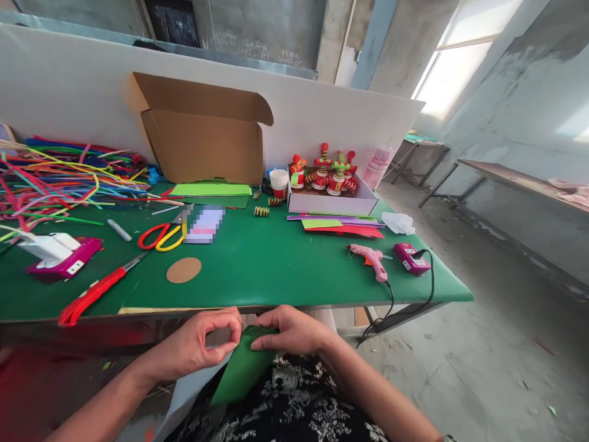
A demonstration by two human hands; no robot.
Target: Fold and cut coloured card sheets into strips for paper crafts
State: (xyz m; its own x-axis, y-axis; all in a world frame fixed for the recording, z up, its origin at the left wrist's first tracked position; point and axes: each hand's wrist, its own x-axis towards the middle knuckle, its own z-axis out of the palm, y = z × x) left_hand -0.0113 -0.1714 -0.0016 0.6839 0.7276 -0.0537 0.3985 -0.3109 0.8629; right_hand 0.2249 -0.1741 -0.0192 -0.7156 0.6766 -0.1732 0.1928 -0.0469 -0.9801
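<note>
A dark green sheet of paper (245, 371) hangs between my two hands, in front of my patterned clothing and below the table's front edge. My left hand (209, 337) pinches its upper left edge, thumb and forefinger forming a ring. On the paper's top right, my right hand (292, 331) grips with thumb and fingers. A pale sheet (191, 393) shows partly behind the green one; whether a hand touches it I cannot tell. Nearest on the table are a brown cardboard disc (184, 270) and a red-handled craft knife (94, 296).
Scissors (161, 238) lie at the left, by pipe cleaners (69, 172) and a power strip (67, 261). A pink glue gun (370, 259) with a trailing cord rests at right. Behind stand an open cardboard box (205, 144) and a white tray (329, 204) of paper-cup figures.
</note>
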